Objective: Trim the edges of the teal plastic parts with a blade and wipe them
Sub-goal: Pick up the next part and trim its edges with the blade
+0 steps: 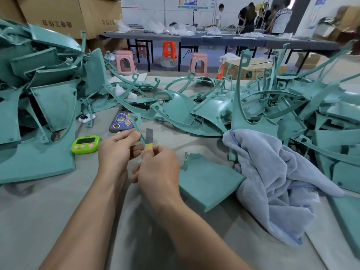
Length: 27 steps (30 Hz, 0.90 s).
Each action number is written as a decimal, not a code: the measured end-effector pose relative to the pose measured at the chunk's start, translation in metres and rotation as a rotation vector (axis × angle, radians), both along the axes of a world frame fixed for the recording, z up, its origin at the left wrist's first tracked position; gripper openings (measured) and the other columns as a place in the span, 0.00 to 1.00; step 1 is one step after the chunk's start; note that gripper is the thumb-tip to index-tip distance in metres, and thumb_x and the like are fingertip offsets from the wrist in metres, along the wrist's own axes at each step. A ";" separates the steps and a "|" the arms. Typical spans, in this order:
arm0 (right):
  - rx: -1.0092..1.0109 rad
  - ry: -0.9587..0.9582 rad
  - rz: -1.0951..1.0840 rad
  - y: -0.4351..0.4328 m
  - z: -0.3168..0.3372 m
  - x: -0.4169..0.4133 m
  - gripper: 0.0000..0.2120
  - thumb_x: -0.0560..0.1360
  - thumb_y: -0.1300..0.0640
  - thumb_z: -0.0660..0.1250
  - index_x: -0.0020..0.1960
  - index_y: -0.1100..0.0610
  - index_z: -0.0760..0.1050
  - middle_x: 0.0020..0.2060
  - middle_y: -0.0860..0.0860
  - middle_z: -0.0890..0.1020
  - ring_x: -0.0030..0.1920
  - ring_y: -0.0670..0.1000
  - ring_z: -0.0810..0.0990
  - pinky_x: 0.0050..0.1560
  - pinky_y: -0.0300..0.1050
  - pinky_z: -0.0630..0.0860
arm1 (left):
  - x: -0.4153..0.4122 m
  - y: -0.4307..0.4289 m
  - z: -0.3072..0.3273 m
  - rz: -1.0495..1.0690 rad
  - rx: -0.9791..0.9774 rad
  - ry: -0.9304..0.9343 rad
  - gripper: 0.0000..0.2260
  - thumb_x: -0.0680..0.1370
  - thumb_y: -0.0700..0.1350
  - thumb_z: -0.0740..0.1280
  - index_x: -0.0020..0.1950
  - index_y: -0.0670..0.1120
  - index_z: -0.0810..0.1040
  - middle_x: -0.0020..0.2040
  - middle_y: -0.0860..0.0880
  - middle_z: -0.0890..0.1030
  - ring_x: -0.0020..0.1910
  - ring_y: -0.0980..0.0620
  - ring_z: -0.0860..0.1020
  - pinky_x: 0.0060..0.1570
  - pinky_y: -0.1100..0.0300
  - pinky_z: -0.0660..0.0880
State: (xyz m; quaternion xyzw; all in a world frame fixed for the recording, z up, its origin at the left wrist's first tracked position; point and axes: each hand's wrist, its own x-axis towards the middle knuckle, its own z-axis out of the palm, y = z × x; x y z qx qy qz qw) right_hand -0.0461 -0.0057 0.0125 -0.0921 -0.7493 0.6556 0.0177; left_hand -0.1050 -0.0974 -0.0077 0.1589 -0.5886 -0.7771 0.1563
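My left hand [116, 151] pinches the thin curved arm of a teal plastic part [206, 182] near its looped tip, above the table's middle. The part's wide flat end lies on the table to the right of my hands. My right hand [157, 170] grips a small flat blade [149, 136] with yellow tape on its lower half. The blade stands upright against the thin arm's right side. A grey-blue cloth [272, 172] lies crumpled to the right, partly over other teal parts.
Stacks of teal panels [39, 106] fill the left; tangled teal frames [272, 102] fill the back and right. A green timer [85, 144] and a phone [121, 121] lie near my left hand. Cardboard boxes, stools, tables and standing people are beyond.
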 end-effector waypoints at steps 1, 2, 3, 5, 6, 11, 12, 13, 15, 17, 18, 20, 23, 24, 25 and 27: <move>0.007 -0.002 0.000 -0.002 -0.003 0.001 0.13 0.81 0.53 0.59 0.40 0.50 0.77 0.38 0.54 0.86 0.36 0.56 0.86 0.45 0.51 0.83 | 0.000 0.000 0.001 0.004 0.003 -0.009 0.04 0.73 0.42 0.77 0.46 0.47 0.87 0.32 0.47 0.82 0.28 0.51 0.76 0.42 0.54 0.80; 0.021 -0.003 0.002 -0.004 -0.006 0.001 0.12 0.82 0.53 0.59 0.42 0.50 0.76 0.39 0.54 0.86 0.36 0.57 0.86 0.45 0.52 0.83 | 0.001 0.000 0.002 0.012 0.003 -0.016 0.03 0.73 0.43 0.77 0.45 0.48 0.87 0.32 0.46 0.82 0.28 0.51 0.77 0.39 0.56 0.80; 0.039 -0.005 0.006 -0.005 -0.009 0.001 0.11 0.82 0.52 0.58 0.44 0.50 0.76 0.40 0.55 0.86 0.38 0.58 0.86 0.46 0.54 0.83 | 0.002 -0.001 0.002 0.023 -0.003 -0.014 0.02 0.72 0.43 0.77 0.45 0.48 0.87 0.32 0.46 0.83 0.28 0.51 0.78 0.35 0.60 0.79; 0.071 -0.022 0.005 -0.007 -0.013 0.003 0.11 0.82 0.52 0.57 0.50 0.51 0.77 0.44 0.58 0.86 0.45 0.62 0.86 0.50 0.56 0.82 | 0.002 -0.003 0.002 0.045 -0.030 0.002 0.03 0.73 0.41 0.76 0.45 0.48 0.86 0.35 0.50 0.86 0.30 0.52 0.82 0.27 0.66 0.74; 0.084 -0.040 -0.006 -0.007 -0.015 0.004 0.12 0.82 0.51 0.56 0.52 0.52 0.77 0.45 0.58 0.86 0.46 0.63 0.85 0.52 0.57 0.82 | 0.001 -0.004 0.003 0.049 -0.038 0.007 0.04 0.74 0.39 0.75 0.46 0.47 0.85 0.37 0.52 0.87 0.31 0.51 0.84 0.25 0.67 0.71; 0.153 -0.132 -0.105 0.000 -0.027 0.020 0.12 0.80 0.52 0.54 0.49 0.53 0.76 0.42 0.58 0.85 0.45 0.62 0.85 0.49 0.57 0.82 | -0.001 -0.008 0.006 0.038 -0.037 0.002 0.04 0.75 0.37 0.74 0.47 0.45 0.84 0.39 0.54 0.87 0.33 0.50 0.86 0.22 0.68 0.67; 0.162 -0.147 -0.132 0.002 -0.029 0.024 0.12 0.80 0.52 0.55 0.48 0.54 0.76 0.41 0.57 0.85 0.44 0.61 0.85 0.48 0.57 0.82 | -0.001 -0.008 0.006 0.036 -0.035 0.004 0.04 0.75 0.37 0.74 0.47 0.45 0.83 0.38 0.55 0.87 0.33 0.51 0.86 0.22 0.68 0.67; 0.171 -0.163 -0.159 0.005 -0.031 0.028 0.12 0.80 0.53 0.55 0.47 0.54 0.76 0.40 0.57 0.85 0.43 0.61 0.85 0.47 0.56 0.82 | -0.001 -0.008 0.006 0.038 -0.032 0.006 0.04 0.75 0.37 0.74 0.48 0.45 0.83 0.37 0.55 0.87 0.32 0.51 0.86 0.22 0.68 0.67; 0.176 -0.191 -0.214 0.016 -0.032 0.034 0.13 0.79 0.52 0.55 0.45 0.55 0.77 0.38 0.55 0.85 0.41 0.60 0.85 0.45 0.56 0.83 | -0.002 -0.007 0.006 0.044 -0.028 0.009 0.04 0.76 0.37 0.73 0.48 0.44 0.83 0.36 0.55 0.86 0.31 0.52 0.85 0.22 0.68 0.67; 0.179 -0.204 -0.255 0.029 -0.033 0.041 0.14 0.79 0.51 0.56 0.44 0.55 0.77 0.37 0.54 0.85 0.39 0.59 0.85 0.43 0.55 0.83 | -0.002 -0.004 0.004 0.043 -0.041 0.007 0.03 0.76 0.37 0.72 0.48 0.43 0.84 0.36 0.55 0.86 0.30 0.53 0.84 0.22 0.69 0.67; 0.184 -0.191 -0.263 0.034 -0.033 0.044 0.14 0.80 0.51 0.56 0.43 0.54 0.77 0.36 0.53 0.84 0.39 0.58 0.85 0.43 0.56 0.83 | -0.001 -0.002 0.003 0.037 -0.050 0.008 0.03 0.77 0.37 0.72 0.48 0.43 0.84 0.35 0.55 0.86 0.30 0.54 0.84 0.22 0.69 0.68; 0.186 -0.116 -0.233 0.034 -0.028 0.048 0.14 0.81 0.50 0.56 0.43 0.54 0.75 0.36 0.54 0.84 0.39 0.59 0.85 0.42 0.58 0.83 | 0.000 0.001 0.004 0.033 -0.054 0.019 0.03 0.77 0.38 0.72 0.50 0.42 0.84 0.34 0.55 0.86 0.29 0.56 0.83 0.24 0.69 0.70; 0.227 -0.022 -0.129 0.019 -0.017 0.042 0.12 0.81 0.48 0.56 0.45 0.53 0.73 0.38 0.56 0.84 0.40 0.61 0.85 0.43 0.58 0.82 | -0.002 0.003 0.006 0.041 -0.041 0.032 0.06 0.77 0.39 0.72 0.53 0.40 0.84 0.33 0.54 0.85 0.29 0.56 0.82 0.27 0.69 0.74; 0.241 -0.023 -0.093 0.015 -0.014 0.039 0.13 0.80 0.47 0.55 0.46 0.53 0.74 0.39 0.57 0.84 0.41 0.63 0.85 0.45 0.57 0.82 | -0.002 0.002 0.005 0.041 -0.039 0.035 0.07 0.77 0.39 0.72 0.54 0.40 0.84 0.33 0.54 0.85 0.29 0.57 0.82 0.29 0.69 0.75; 0.253 -0.040 -0.062 0.015 -0.011 0.036 0.13 0.80 0.48 0.56 0.48 0.53 0.76 0.41 0.58 0.84 0.43 0.63 0.85 0.46 0.57 0.83 | -0.001 0.002 0.004 0.042 -0.033 0.037 0.08 0.77 0.40 0.73 0.55 0.39 0.84 0.33 0.54 0.85 0.29 0.57 0.81 0.29 0.69 0.75; 0.307 -0.113 -0.042 0.025 -0.011 0.032 0.15 0.80 0.49 0.56 0.51 0.56 0.78 0.45 0.59 0.84 0.45 0.64 0.85 0.48 0.56 0.83 | 0.000 0.000 0.000 0.053 -0.020 0.037 0.09 0.77 0.40 0.73 0.56 0.39 0.85 0.34 0.53 0.85 0.29 0.57 0.81 0.31 0.69 0.76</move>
